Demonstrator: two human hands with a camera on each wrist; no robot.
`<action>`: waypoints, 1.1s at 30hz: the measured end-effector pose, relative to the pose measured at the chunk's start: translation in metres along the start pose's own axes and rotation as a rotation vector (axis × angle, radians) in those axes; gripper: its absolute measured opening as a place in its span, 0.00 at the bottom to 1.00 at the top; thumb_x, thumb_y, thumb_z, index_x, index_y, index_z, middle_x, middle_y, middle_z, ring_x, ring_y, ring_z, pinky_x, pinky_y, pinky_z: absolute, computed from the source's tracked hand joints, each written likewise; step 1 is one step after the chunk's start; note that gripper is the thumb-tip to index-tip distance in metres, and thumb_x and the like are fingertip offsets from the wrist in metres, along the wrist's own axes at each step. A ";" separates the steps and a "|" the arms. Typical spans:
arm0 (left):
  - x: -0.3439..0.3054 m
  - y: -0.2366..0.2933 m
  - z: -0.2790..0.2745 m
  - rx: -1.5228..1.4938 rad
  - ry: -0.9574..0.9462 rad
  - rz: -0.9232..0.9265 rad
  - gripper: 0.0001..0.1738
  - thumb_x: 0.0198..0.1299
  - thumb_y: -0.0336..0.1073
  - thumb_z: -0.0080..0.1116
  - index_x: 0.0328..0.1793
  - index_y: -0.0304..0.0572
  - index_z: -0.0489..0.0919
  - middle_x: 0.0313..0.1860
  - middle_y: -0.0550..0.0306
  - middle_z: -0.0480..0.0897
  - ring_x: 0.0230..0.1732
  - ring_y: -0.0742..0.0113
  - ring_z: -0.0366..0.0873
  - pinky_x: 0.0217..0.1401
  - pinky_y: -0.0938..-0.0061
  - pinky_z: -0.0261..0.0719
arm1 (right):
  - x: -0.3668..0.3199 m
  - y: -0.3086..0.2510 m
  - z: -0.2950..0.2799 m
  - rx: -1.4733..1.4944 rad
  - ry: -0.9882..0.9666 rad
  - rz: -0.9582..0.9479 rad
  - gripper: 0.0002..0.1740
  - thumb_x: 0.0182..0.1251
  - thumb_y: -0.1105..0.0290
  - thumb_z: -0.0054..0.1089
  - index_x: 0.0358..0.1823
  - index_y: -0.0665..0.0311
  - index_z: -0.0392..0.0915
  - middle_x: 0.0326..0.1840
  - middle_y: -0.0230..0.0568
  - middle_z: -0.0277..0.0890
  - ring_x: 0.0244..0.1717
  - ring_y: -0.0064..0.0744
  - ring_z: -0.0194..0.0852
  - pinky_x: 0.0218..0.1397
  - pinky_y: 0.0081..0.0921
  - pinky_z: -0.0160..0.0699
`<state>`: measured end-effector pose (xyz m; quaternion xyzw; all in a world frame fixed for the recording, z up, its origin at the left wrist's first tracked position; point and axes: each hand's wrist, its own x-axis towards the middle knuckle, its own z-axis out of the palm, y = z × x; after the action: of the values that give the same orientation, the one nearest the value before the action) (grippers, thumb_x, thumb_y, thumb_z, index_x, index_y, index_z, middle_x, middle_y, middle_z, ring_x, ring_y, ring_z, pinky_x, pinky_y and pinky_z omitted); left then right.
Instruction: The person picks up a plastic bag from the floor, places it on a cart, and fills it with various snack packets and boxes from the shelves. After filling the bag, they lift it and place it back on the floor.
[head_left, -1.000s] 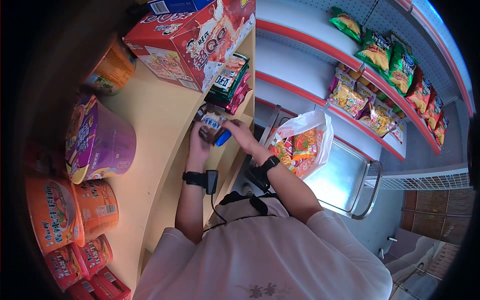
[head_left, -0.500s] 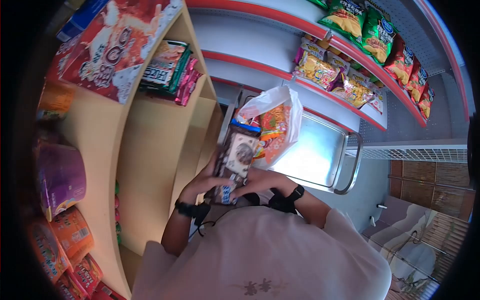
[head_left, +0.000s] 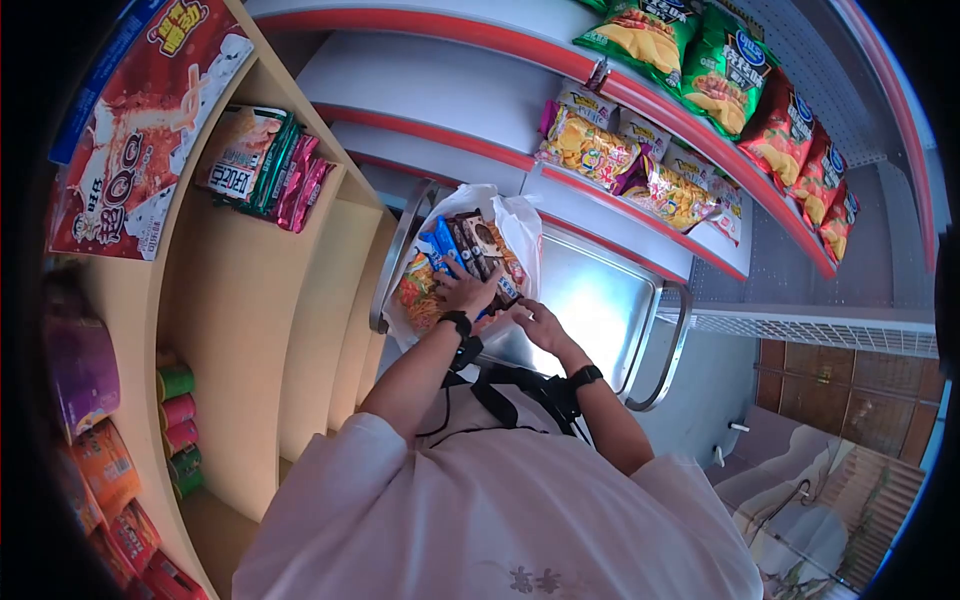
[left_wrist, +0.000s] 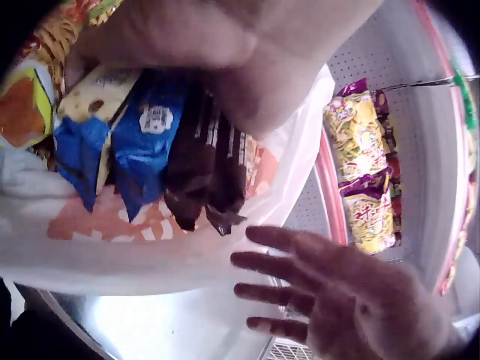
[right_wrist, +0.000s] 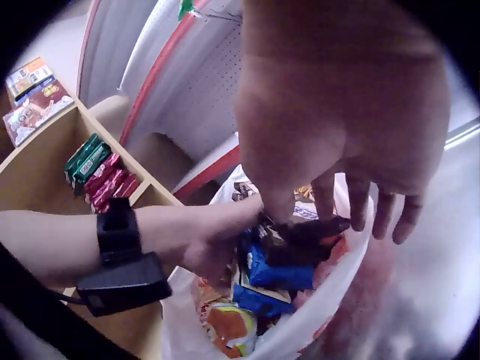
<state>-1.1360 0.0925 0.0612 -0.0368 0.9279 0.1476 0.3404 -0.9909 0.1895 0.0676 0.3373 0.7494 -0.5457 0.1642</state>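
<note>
Blue and dark brown cookie packs (head_left: pixel 461 238) stand side by side inside the white plastic bag (head_left: pixel 520 220). My left hand (head_left: pixel 466 292) spans this row, fingers at its left side and thumb at the dark end. In the left wrist view the dark packs (left_wrist: pixel 202 157) and the blue pack (left_wrist: pixel 150 127) lie right under that hand. My right hand (head_left: pixel 541 327) hangs at the bag's near right edge, fingers extended and apart. In the right wrist view its fingers (right_wrist: pixel 382 214) overlap the bag's rim. Instant noodle packs (head_left: pixel 418 290) lie beside the cookies in the bag.
The bag sits on a metal cart (head_left: pixel 600 310) with a raised handle (head_left: pixel 675 350). At left, a wooden shelf (head_left: pixel 230 300) holds green and pink packs (head_left: pixel 262 170) and, on top, a red box (head_left: pixel 135 140). Red-edged shelves with chip bags (head_left: pixel 725 75) run behind.
The cookie packs went from the wooden shelf area, held in both hands, into the bag. My right hand has come off them, while my left stays on them. The view has swung rightward.
</note>
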 end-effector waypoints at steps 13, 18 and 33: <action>0.001 -0.183 -0.050 0.078 -0.119 0.252 0.34 0.61 0.60 0.50 0.66 0.46 0.68 0.45 0.38 0.83 0.46 0.40 0.81 0.47 0.53 0.79 | 0.055 0.030 0.014 -1.042 -0.273 -0.289 0.22 0.53 0.71 0.56 0.52 0.57 0.77 0.50 0.52 0.77 0.47 0.51 0.80 0.47 0.40 0.82; 0.011 -0.210 -0.005 0.107 0.002 0.043 0.29 0.60 0.53 0.53 0.63 0.44 0.71 0.45 0.36 0.82 0.48 0.39 0.80 0.50 0.54 0.78 | 0.041 0.017 -0.012 -1.094 -0.260 -0.130 0.10 0.54 0.68 0.58 0.35 0.61 0.83 0.39 0.49 0.83 0.42 0.49 0.82 0.44 0.41 0.83; -0.036 -0.184 -0.103 -0.534 0.085 0.450 0.27 0.48 0.17 0.41 0.54 0.41 0.80 0.45 0.44 0.78 0.47 0.51 0.75 0.52 0.70 0.72 | 0.085 -0.117 -0.029 -0.653 0.634 -0.511 0.32 0.54 0.62 0.66 0.56 0.72 0.63 0.49 0.60 0.69 0.50 0.64 0.68 0.54 0.46 0.72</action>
<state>-1.1409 -0.1154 0.1134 0.0747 0.8549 0.4545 0.2387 -1.1287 0.2237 0.1077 0.2236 0.9518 -0.1772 -0.1126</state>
